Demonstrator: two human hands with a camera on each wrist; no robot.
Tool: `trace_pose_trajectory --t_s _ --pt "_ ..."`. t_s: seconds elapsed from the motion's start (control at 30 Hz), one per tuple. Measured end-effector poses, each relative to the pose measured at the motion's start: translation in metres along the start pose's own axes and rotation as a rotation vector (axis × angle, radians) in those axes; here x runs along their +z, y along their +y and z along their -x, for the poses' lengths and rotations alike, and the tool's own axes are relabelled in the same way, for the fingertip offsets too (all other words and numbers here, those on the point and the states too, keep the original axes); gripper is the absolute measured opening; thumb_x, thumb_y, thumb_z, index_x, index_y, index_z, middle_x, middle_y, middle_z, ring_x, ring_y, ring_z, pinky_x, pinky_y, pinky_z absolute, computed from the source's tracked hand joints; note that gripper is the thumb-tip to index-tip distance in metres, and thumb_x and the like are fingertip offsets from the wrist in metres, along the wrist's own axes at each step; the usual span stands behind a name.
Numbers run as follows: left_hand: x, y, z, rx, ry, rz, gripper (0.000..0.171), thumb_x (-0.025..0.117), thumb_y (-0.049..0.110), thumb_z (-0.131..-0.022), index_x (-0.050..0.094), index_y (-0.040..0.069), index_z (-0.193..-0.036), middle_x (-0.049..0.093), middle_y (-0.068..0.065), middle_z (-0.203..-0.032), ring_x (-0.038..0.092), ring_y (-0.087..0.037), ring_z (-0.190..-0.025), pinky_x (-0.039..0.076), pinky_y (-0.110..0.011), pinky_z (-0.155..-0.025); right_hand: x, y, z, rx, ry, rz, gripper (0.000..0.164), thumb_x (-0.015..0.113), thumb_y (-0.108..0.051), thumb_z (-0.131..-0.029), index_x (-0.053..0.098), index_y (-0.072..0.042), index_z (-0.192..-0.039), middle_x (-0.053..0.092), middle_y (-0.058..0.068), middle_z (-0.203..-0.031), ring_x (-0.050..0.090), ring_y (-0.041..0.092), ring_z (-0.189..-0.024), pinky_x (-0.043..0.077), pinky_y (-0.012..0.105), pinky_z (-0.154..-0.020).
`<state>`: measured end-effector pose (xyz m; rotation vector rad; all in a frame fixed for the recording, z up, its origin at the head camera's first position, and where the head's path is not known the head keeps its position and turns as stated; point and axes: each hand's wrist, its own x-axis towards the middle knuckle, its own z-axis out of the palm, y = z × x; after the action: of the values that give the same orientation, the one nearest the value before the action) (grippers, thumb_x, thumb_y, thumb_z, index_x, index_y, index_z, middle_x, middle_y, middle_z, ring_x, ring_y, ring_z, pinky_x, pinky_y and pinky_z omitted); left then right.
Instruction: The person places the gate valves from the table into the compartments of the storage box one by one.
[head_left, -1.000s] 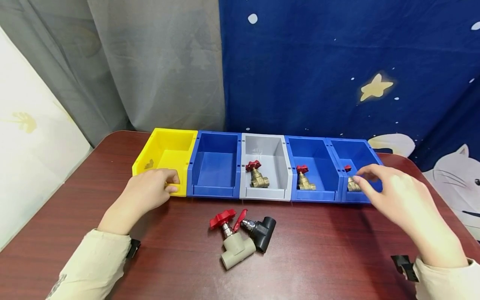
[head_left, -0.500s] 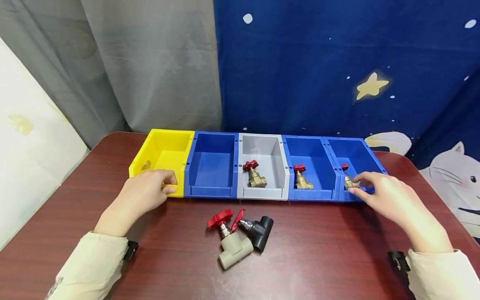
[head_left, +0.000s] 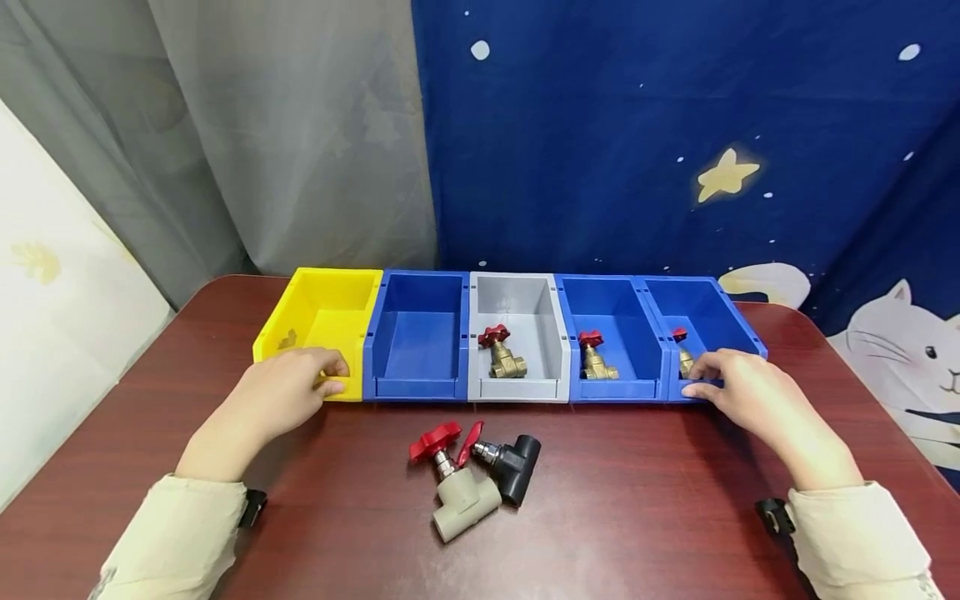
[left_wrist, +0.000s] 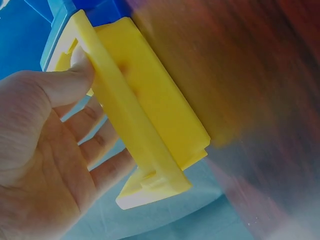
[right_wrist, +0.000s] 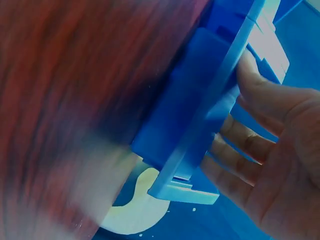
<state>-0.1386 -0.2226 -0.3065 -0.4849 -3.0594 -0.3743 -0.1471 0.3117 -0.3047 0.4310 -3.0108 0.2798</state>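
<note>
At the left end of a row of joined bins, my left hand (head_left: 281,390) pinches the front lip of the yellow bin (head_left: 337,293). The left wrist view has the thumb and fingers on either side of that yellow lip (left_wrist: 125,107). My right hand (head_left: 750,396) likewise pinches the front lip of the right-end blue bin (head_left: 686,296). A brass gate valve (head_left: 685,361) with a red handwheel lies in this bin, partly hidden by the fingers. Similar brass valves lie in the grey bin (head_left: 517,287) and the blue bin (head_left: 600,296) to its right.
Another blue bin (head_left: 424,292) stands between the yellow and grey ones. On the dark red table (head_left: 622,517), in front of the row, a beige plastic valve (head_left: 463,500) leans against a black one (head_left: 517,467); both have red handles. Curtains (head_left: 555,150) hang behind.
My right hand has come down and left, from over the right-end bin past its brass valve to the front lip. My left hand keeps its hold. The head view has shifted slightly.
</note>
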Motion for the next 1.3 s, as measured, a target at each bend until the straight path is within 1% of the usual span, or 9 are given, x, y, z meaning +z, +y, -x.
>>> trace_pose_trajectory --t_s 0.13,0.23,0.33,0.47,0.53,0.8,1.03,1.13,1.3 --pt "0.002 -0.001 0.004 0.000 0.008 0.007 0.011 0.075 0.018 -0.088 0.069 0.013 -0.095 0.067 -0.001 -0.088 0.057 -0.021 -0.078 0.050 -0.050 -0.079 0.003 -0.003 -0.002 0.018 -0.019 0.006 0.016 0.078 -0.020 -0.084 0.071 -0.007 -0.089 0.069 0.009 -0.085 0.063 0.031 -0.079 0.051 0.058 -0.075" --pt "0.001 -0.001 0.005 0.009 0.033 0.009 0.011 0.074 0.017 -0.089 0.069 0.012 -0.097 0.068 -0.002 -0.090 0.059 -0.022 -0.079 0.045 -0.058 -0.092 0.004 -0.002 -0.004 0.022 -0.030 -0.004 0.015 0.078 -0.021 -0.085 0.071 -0.008 -0.089 0.069 0.009 -0.085 0.063 0.031 -0.079 0.050 0.058 -0.075" --pt "-0.002 0.000 0.007 0.016 0.088 -0.011 0.011 0.072 0.017 -0.091 0.069 0.013 -0.100 0.068 -0.004 -0.096 0.060 -0.026 -0.085 0.045 -0.060 -0.091 0.005 -0.001 -0.005 0.033 -0.036 -0.031 0.014 0.077 -0.022 -0.085 0.071 -0.009 -0.089 0.068 0.007 -0.083 0.061 0.028 -0.077 0.051 0.056 -0.072" --pt "-0.009 0.008 0.009 0.017 0.176 -0.044 0.012 0.069 0.019 -0.093 0.069 0.017 -0.104 0.067 -0.005 -0.106 0.059 -0.029 -0.094 0.050 -0.055 -0.074 0.006 0.000 -0.005 0.060 -0.042 -0.061 0.014 0.077 -0.023 -0.086 0.071 -0.011 -0.088 0.068 0.005 -0.082 0.061 0.026 -0.077 0.050 0.054 -0.069" --pt "-0.013 0.013 0.010 0.025 0.206 -0.047 0.012 0.068 0.020 -0.093 0.069 0.018 -0.105 0.066 -0.004 -0.108 0.058 -0.029 -0.097 0.050 -0.056 -0.073 0.005 0.000 -0.005 0.070 -0.046 -0.069 0.014 0.078 -0.023 -0.085 0.071 -0.011 -0.088 0.068 0.005 -0.082 0.062 0.026 -0.077 0.050 0.054 -0.069" --pt "-0.025 0.045 0.018 0.106 0.311 -0.046 0.011 0.069 0.019 -0.093 0.070 0.016 -0.103 0.067 -0.003 -0.106 0.060 -0.029 -0.101 0.050 -0.052 -0.081 0.003 -0.005 -0.004 0.099 -0.044 -0.062 0.013 0.077 -0.022 -0.086 0.072 -0.010 -0.091 0.070 0.009 -0.087 0.063 0.031 -0.083 0.050 0.057 -0.072" --pt "-0.026 0.080 0.032 0.069 0.439 -0.091 0.015 0.069 0.028 -0.091 0.070 0.017 -0.100 0.069 -0.002 -0.097 0.062 -0.025 -0.083 0.052 -0.044 -0.060 0.003 -0.004 -0.004 0.102 -0.049 -0.067 0.013 0.076 -0.021 -0.087 0.072 -0.009 -0.091 0.070 0.011 -0.088 0.063 0.031 -0.083 0.050 0.057 -0.073" --pt "-0.024 0.095 0.036 0.073 0.438 -0.070 0.021 0.071 0.032 -0.089 0.070 0.015 -0.103 0.069 -0.003 -0.096 0.062 -0.025 -0.083 0.052 -0.043 -0.064 0.002 -0.003 -0.003 0.105 -0.049 -0.068 0.013 0.076 -0.021 -0.087 0.072 -0.010 -0.091 0.070 0.010 -0.087 0.063 0.031 -0.083 0.050 0.057 -0.072" --pt "-0.013 0.117 0.041 0.143 0.384 -0.057 0.034 0.071 0.038 -0.088 0.068 0.012 -0.110 0.069 -0.003 -0.102 0.063 -0.025 -0.091 0.053 -0.041 -0.074 0.000 -0.001 -0.002 0.110 -0.057 -0.062 0.015 0.077 -0.022 -0.087 0.072 -0.009 -0.091 0.069 0.010 -0.085 0.062 0.032 -0.082 0.049 0.058 -0.071"
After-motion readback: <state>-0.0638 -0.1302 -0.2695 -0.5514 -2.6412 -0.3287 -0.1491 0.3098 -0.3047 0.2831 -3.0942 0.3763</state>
